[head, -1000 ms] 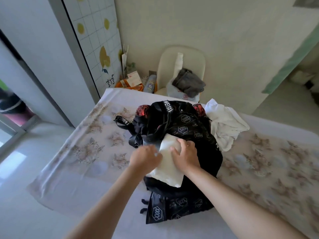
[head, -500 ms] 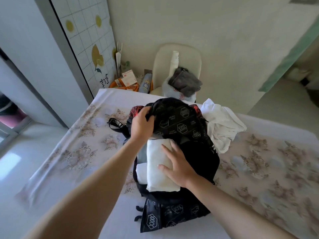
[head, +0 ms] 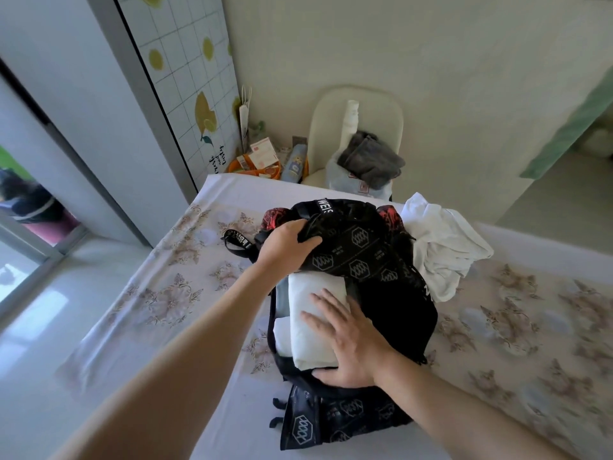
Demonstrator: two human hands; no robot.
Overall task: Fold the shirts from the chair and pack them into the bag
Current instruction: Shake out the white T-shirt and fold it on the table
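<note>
1. Left hand (head: pixel 285 245) grips black bag (head: pixel 391 293) flap, frame centre.
2. Right hand (head: pixel 348 340) flat, fingers straight, pressing folded white shirt (head: pixel 308 313) in bag opening.
3. Loose white shirt (head: pixel 444 247) right of bag; grey garment (head: pixel 371 159) on chair (head: pixel 331 111), upper centre.

This is a home, a lived-in room: floral bench cloth (head: pixel 172 293) underneath, cream chair (head: pixel 331 121) heaped with clothes (head: pixel 371 159) beyond the left hand (head: pixel 285 247), lemon-print panel (head: pixel 185 78) and sliding glass door (head: pixel 20 260) to its left.

Single head-worn view, facing forward-down, close over bag (head: pixel 394 307) on table (head: pixel 166 293); chair (head: pixel 374 104) beyond.
</note>
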